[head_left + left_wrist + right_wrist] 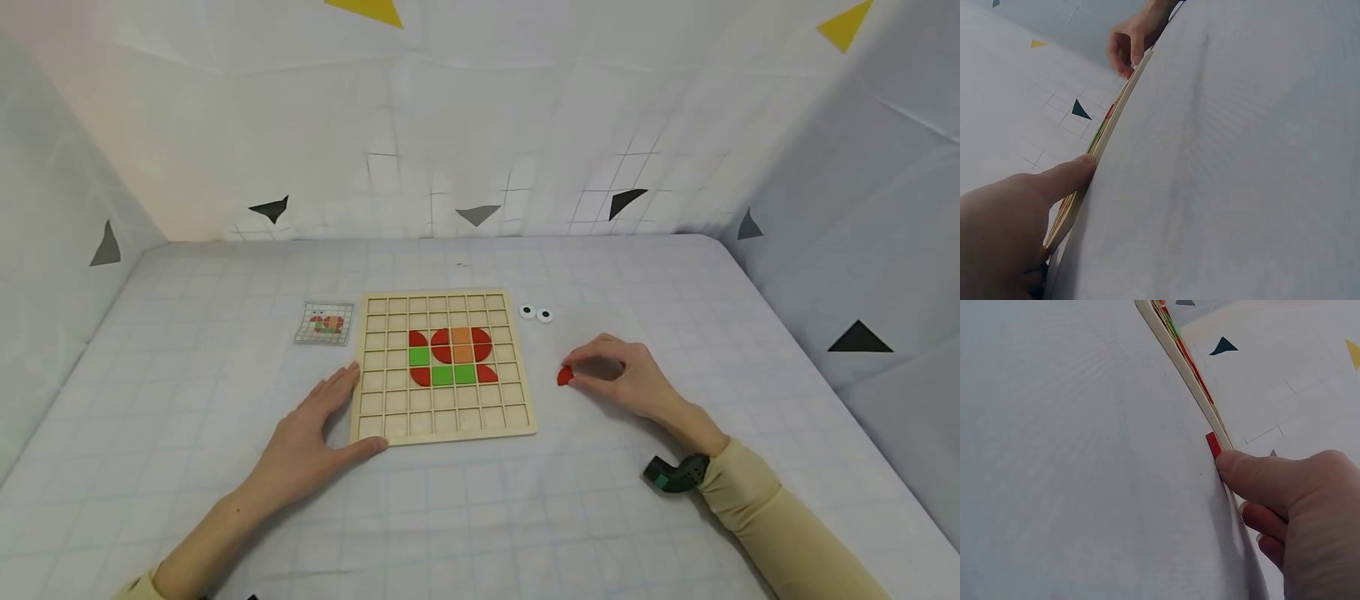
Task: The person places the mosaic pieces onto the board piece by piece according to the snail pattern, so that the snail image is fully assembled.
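Note:
A wooden grid board (442,423) lies flat on the table. Red, green and orange tiles fill several cells around its middle. My left hand (307,442) is spread at the board's lower left corner, its fingertips touching the left edge and its thumb on the front edge. To the right of the board, my right hand (626,379) pinches a red quarter-circle tile (564,377) between thumb and fingers. In the right wrist view, the red tile (1213,444) shows at the thumb tip, close to the board's side.
Two round eye pieces (536,313) lie beside the board's upper right corner. A small picture card (325,323) showing a similar tile pattern rests to the left of the board. White sheeting with dark and yellow triangles stands behind and at both sides.

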Demonstrator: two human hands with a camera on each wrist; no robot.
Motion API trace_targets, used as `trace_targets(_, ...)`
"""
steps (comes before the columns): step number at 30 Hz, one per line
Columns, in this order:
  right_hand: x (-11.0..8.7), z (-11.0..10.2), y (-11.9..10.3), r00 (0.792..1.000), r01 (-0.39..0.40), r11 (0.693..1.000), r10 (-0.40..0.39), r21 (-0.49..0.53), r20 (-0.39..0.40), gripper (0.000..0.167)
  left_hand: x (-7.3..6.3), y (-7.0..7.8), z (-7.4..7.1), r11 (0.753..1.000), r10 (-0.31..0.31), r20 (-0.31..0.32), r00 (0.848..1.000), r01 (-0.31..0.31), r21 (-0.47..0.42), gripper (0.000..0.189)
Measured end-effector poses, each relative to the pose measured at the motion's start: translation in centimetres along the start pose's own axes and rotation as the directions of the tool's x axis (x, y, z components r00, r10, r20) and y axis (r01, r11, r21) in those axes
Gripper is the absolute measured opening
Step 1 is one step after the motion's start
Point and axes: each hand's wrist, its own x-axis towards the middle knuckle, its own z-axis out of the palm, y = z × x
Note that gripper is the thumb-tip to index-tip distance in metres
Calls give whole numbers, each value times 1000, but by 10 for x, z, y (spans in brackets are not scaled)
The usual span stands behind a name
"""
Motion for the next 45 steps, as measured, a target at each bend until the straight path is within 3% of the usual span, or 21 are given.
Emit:
trace_targets(6,5,1,0,995,-87,995,84,-57,-55,31,1,1,1,1000,-6,3,1000,6,-3,106)
trace_targets(11,26,16,-13,985,-139,990,135,-36,-103,29,2,1,1,1000,3,-3,1000,-3,1,106)
trace_targets(19,62,55,-27,995,-39,999,41,19,-93,25,3,2,4,1000,5,7,1000,-5,-10,106)
trace_targets(25,90,89,-42,996,-55,998,56,13,-66,21,2,2,4,1000,14,-3,1000,-13,2,105)
trace_targets(36,135,139,-67,999,-33,994,31,-104,-20,25,1,2,3,1000,12,2,1000,-12,-5,105)
trace_targets(40,143,151,-67,999,-44,984,41,-173,-17,26,1,2,3,1000,15,0,1000,-15,-7,104)
trace_targets(45,146,159,-66,999,6,978,-18,-209,-52,27,0,1,1,1000,11,-5,1000,-11,-9,104)
